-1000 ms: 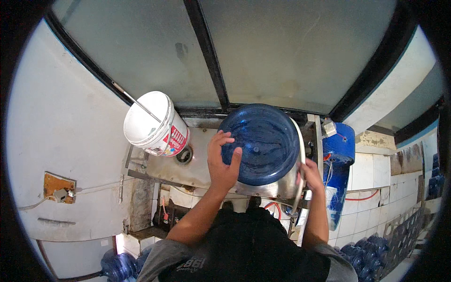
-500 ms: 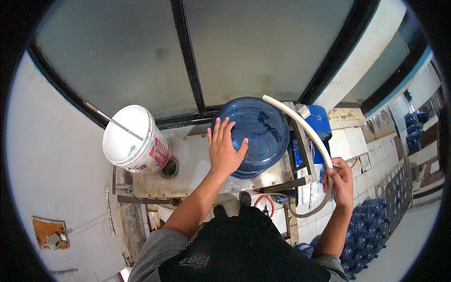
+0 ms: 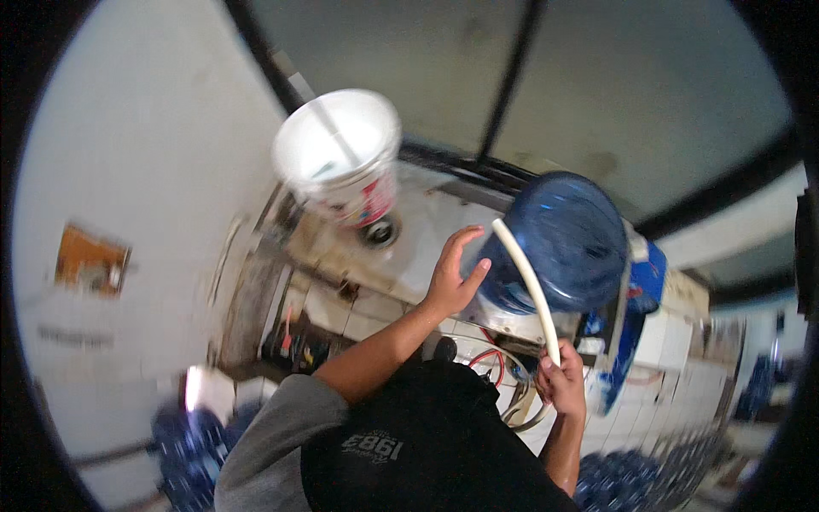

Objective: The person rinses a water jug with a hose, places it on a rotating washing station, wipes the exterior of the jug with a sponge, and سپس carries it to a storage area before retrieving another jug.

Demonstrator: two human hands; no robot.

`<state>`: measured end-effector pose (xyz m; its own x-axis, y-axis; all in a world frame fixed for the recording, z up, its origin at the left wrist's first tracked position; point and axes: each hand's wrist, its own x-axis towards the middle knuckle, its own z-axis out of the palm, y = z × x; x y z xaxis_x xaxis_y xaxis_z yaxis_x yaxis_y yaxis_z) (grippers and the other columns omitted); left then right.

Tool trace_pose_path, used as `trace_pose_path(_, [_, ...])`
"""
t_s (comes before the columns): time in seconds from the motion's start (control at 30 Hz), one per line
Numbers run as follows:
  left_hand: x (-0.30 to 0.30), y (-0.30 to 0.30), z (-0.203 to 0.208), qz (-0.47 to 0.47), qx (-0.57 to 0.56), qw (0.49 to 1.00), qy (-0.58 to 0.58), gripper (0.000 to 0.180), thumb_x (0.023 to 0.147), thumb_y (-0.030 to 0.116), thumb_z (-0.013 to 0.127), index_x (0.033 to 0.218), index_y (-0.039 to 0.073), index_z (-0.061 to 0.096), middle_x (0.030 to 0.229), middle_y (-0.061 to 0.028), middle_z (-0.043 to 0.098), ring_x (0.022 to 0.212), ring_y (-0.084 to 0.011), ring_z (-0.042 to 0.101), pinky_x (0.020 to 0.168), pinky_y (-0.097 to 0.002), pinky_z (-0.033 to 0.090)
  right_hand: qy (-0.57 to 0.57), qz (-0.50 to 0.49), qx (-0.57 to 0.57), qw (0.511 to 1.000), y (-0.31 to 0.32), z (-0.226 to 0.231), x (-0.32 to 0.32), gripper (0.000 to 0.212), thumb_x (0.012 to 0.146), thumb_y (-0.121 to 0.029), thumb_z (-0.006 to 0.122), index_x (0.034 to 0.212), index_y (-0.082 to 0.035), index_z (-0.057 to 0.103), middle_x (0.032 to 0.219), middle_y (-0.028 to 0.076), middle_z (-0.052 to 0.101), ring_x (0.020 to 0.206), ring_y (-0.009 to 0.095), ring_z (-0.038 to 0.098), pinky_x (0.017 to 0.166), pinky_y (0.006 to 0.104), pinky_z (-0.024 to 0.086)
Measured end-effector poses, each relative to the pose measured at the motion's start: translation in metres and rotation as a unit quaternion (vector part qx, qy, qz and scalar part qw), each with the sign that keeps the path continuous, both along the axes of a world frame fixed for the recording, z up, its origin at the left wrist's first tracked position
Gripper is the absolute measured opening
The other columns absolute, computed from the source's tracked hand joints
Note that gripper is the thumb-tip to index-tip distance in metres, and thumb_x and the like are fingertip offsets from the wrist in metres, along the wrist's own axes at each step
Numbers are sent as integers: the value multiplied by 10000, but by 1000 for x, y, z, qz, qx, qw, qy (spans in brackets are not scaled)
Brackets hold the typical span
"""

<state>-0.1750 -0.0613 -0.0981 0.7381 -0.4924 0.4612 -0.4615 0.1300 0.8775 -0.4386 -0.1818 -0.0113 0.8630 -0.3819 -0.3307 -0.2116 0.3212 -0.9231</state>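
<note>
A large blue water jug point(image 3: 573, 243) stands upside down on the metal tabletop point(image 3: 426, 224), its round base facing up. Beside its left flank is my left hand point(image 3: 456, 275), fingers spread and holding nothing; whether a fingertip brushes the jug I cannot tell. My right hand point(image 3: 561, 380) is wrapped round a cream-coloured hose point(image 3: 531, 282). The hose's free end rises in front of the jug and bends over toward my left hand. Below my right fist its length drops toward the floor.
Left on the table is a white bucket point(image 3: 337, 158) with a rod leaning in it, by a round drain opening point(image 3: 380, 230). A blue container point(image 3: 647, 277) sits right of the jug. More jugs point(image 3: 618, 478) stand lower right and lower left point(image 3: 183, 448). A red hose point(image 3: 488, 358) hangs below.
My view has swung left, so the table and bucket sit further right. My left hand has come off the jug's base to its side. The hose end is now in front of the jug.
</note>
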Motion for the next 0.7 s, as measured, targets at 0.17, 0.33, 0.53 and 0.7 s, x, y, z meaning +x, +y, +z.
trace_pose_path(0.17, [11,144,-54,245,89,962,75,327,949,155,713,1241,38,622,1206,-122,663,1101,-245,635,964,-384,503,21,141,13,990,5,-15,44,197,1044,-210,638,1070,-43,537,596,-37,471,391,57,394,346,242,317])
trace_pose_path(0.33, [37,320,-110,503,-6,857,114,148,1061,158,602,1144,37,623,1017,-60,639,915,-137,621,870,-276,505,93,199,-51,974,16,-29,96,144,1054,-206,609,1060,-75,548,568,-35,450,400,49,385,347,247,298])
trace_pose_path(0.53, [157,448,-193,526,179,798,232,241,1024,228,618,1105,9,673,839,-101,699,772,-210,662,759,-351,523,116,164,-91,975,66,-44,151,154,1043,-209,634,1008,-86,549,587,-42,461,405,49,387,353,244,296])
trace_pose_path(0.7, [275,486,-328,277,392,858,183,432,947,213,638,1333,23,612,1241,-248,670,1130,-394,666,963,-454,530,148,137,-117,972,125,-84,196,118,1036,-167,640,1027,-87,554,629,-64,475,446,24,399,379,225,302])
